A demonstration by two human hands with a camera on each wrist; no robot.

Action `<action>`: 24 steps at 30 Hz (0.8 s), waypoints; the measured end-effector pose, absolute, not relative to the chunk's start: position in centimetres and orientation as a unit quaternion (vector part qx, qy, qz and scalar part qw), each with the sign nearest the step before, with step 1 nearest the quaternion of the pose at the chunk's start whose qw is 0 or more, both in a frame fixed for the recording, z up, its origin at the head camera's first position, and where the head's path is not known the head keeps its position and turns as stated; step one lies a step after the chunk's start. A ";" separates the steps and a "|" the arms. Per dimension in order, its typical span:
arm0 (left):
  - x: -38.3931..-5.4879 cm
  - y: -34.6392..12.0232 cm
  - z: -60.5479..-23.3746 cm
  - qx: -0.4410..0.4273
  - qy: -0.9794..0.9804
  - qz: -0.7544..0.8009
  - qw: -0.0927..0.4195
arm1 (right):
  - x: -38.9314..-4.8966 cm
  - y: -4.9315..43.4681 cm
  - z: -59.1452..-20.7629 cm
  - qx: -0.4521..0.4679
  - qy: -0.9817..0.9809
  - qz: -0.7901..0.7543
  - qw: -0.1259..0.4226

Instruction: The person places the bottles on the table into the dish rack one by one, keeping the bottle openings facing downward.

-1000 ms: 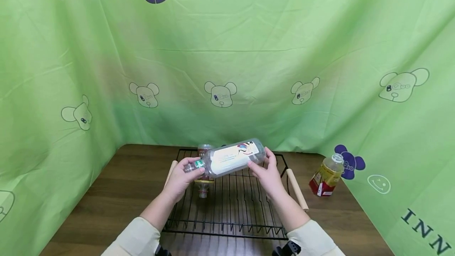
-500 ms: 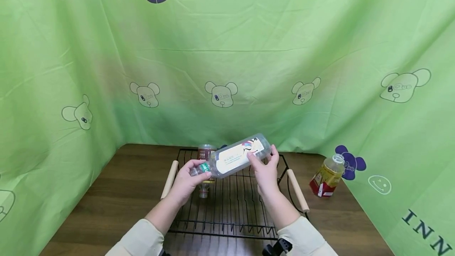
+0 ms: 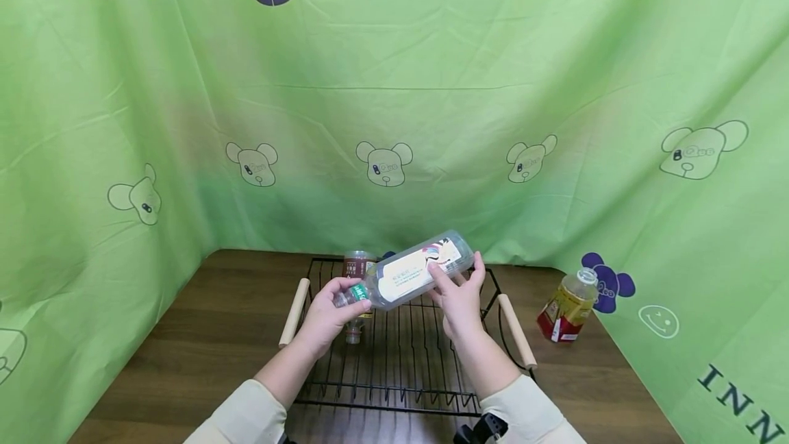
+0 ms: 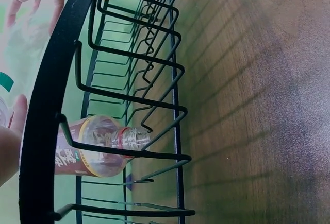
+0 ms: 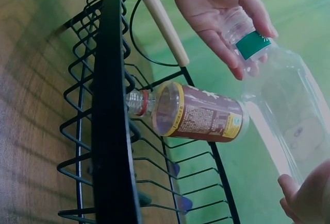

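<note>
A clear plastic bottle (image 3: 414, 273) with a white printed label is held aslant above a black wire rack (image 3: 394, 362). Its neck, banded in green, points down to the left. My left hand (image 3: 328, 315) grips that neck between thumb and fingers. Near the base, my right hand (image 3: 459, 301) holds the bottle with the thumb on the label and the fingers behind. Inside the rack stands a brown-labelled bottle (image 5: 209, 112), upside down with its capless neck toward the table. In the head view the held bottle and my left hand partly cover it.
The rack has a pale wooden handle (image 3: 516, 331) on the right and another wooden handle (image 3: 294, 312) on the left. On the right of the wooden table (image 3: 592, 375) stands a yellow-and-red labelled bottle (image 3: 567, 305). A green curtain (image 3: 394, 108) encloses the back and sides.
The clear bottle has moved slightly right and tilted more, its base rising. Both hands have shifted with it, and my right thumb lies further onto the label. The other bottles stay where they were.
</note>
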State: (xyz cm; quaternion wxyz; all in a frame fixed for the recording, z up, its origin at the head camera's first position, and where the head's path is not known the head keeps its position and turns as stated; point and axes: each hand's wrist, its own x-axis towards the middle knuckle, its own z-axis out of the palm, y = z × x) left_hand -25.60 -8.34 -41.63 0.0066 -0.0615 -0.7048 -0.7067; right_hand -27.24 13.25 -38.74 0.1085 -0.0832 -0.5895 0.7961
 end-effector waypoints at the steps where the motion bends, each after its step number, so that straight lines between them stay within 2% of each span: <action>1: -25.6 -8.4 -41.6 -0.062 -0.706 -0.705 0.006 | -27.3 13.3 -38.7 -0.085 -0.587 0.798 0.108; 12: -25.6 -9.1 -41.8 -0.114 -0.709 -0.695 -0.026 | -28.0 14.2 -37.9 -0.080 -0.615 0.776 0.115; 16: -25.9 -10.0 -41.7 -0.118 -0.714 -0.690 -0.010 | -28.3 14.7 -37.5 -0.076 -0.633 0.759 0.130; 24: -26.7 -12.9 -41.5 -0.071 -0.735 -0.674 0.033 | -29.2 15.9 -36.8 -0.073 -0.658 0.737 0.137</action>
